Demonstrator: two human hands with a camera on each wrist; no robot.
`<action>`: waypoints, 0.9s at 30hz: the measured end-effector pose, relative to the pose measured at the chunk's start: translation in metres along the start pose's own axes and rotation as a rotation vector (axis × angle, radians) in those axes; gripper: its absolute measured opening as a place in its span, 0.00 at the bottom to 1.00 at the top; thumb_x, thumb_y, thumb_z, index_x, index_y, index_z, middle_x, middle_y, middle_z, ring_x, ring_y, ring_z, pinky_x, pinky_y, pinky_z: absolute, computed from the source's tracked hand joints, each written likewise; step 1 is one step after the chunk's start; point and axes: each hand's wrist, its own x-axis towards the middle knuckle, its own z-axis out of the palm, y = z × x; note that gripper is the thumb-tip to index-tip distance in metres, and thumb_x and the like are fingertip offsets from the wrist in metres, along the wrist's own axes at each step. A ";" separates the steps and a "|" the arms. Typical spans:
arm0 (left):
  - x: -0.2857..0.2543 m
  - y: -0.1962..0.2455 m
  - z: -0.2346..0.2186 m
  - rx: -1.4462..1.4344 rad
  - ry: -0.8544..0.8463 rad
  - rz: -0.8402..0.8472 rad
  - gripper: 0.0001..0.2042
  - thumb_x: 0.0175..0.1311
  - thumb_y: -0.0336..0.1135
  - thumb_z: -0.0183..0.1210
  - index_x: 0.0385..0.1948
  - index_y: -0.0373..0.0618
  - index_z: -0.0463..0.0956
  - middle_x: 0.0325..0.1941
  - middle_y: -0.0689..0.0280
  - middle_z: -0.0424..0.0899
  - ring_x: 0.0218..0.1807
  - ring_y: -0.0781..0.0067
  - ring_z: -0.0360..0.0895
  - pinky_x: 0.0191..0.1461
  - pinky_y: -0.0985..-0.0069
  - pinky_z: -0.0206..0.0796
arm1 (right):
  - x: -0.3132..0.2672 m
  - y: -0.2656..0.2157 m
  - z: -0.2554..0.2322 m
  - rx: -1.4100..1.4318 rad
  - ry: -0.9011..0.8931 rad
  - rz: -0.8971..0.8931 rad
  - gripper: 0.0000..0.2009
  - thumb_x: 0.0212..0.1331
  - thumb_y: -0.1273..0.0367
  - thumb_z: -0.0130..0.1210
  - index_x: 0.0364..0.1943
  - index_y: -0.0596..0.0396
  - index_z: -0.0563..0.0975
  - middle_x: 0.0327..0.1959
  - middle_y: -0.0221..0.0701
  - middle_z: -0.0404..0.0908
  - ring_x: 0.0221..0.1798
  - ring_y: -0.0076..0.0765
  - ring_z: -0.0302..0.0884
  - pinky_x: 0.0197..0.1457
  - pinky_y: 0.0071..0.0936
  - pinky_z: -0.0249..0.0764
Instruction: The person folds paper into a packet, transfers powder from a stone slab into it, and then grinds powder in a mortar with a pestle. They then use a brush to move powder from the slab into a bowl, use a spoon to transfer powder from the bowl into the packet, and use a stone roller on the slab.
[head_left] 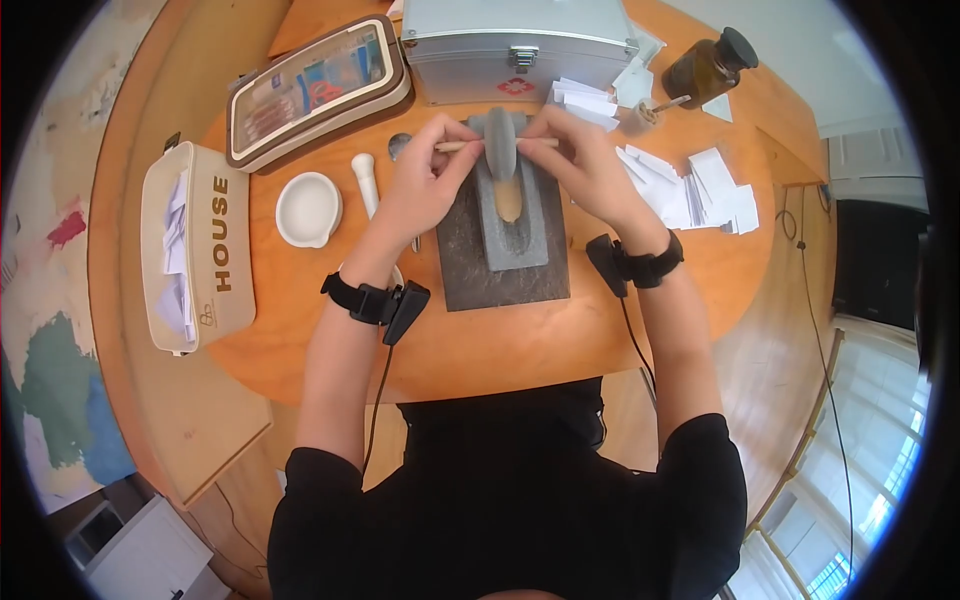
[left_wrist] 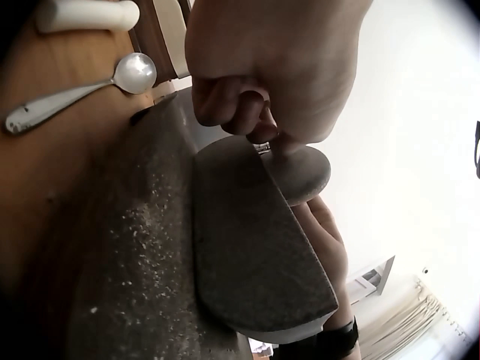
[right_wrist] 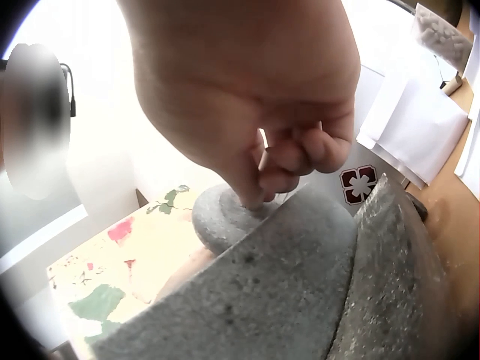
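A round stone grinding wheel [head_left: 499, 145] stands upright in the slot of a grey stone grinding trough [head_left: 517, 258]. A wooden axle handle [head_left: 450, 146] sticks out on either side of it. My left hand [head_left: 425, 182] grips the left end, with thumb and fingers close against the wheel. On the other end my right hand [head_left: 590, 165] pinches the handle the same way. Tan powder [head_left: 509, 202] lies in the slot on the near side of the wheel. In the left wrist view the trough [left_wrist: 251, 247] hides the lower part of the wheel [left_wrist: 304, 174].
A dark slab [head_left: 465, 285] lies under the trough. To the left are a white mortar [head_left: 309, 209], a pestle [head_left: 364, 172], a spoon [left_wrist: 135, 73] and a HOUSE bin [head_left: 230, 290]. A metal case [head_left: 460, 60] stands behind; folded papers [head_left: 705, 190] and a brown jar [head_left: 700, 72] are at right.
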 end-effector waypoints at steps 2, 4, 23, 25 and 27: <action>-0.004 0.003 0.002 -0.007 -0.028 -0.009 0.04 0.69 0.28 0.57 0.37 0.42 0.71 0.30 0.75 0.73 0.34 0.88 0.71 0.37 0.82 0.65 | -0.010 -0.007 -0.005 -0.054 -0.106 0.048 0.07 0.63 0.69 0.57 0.33 0.59 0.75 0.23 0.31 0.77 0.25 0.24 0.69 0.29 0.24 0.64; -0.027 0.014 0.002 0.028 -0.116 -0.027 0.04 0.69 0.28 0.57 0.37 0.42 0.71 0.31 0.75 0.75 0.40 0.87 0.74 0.42 0.83 0.67 | -0.026 -0.018 -0.010 -0.058 -0.208 0.053 0.07 0.63 0.69 0.57 0.34 0.58 0.74 0.22 0.32 0.77 0.24 0.28 0.69 0.29 0.27 0.64; -0.047 0.025 0.004 0.055 -0.205 -0.103 0.03 0.71 0.28 0.55 0.38 0.43 0.69 0.34 0.71 0.80 0.30 0.93 0.67 0.29 0.88 0.56 | -0.038 -0.030 -0.020 -0.128 -0.324 0.074 0.07 0.65 0.70 0.55 0.34 0.59 0.72 0.23 0.36 0.77 0.26 0.37 0.74 0.33 0.30 0.67; -0.026 0.019 0.002 0.097 -0.153 -0.098 0.03 0.71 0.29 0.54 0.38 0.42 0.69 0.34 0.72 0.79 0.30 0.93 0.66 0.28 0.88 0.55 | -0.023 -0.016 -0.017 -0.173 -0.244 0.008 0.07 0.65 0.70 0.55 0.34 0.59 0.72 0.23 0.36 0.76 0.26 0.35 0.73 0.32 0.29 0.66; -0.005 0.005 0.002 0.090 -0.052 0.030 0.03 0.71 0.29 0.55 0.39 0.42 0.70 0.32 0.73 0.76 0.28 0.93 0.64 0.28 0.88 0.54 | -0.007 -0.001 -0.010 -0.121 -0.102 -0.045 0.07 0.64 0.70 0.56 0.34 0.59 0.72 0.22 0.34 0.74 0.25 0.28 0.68 0.32 0.28 0.65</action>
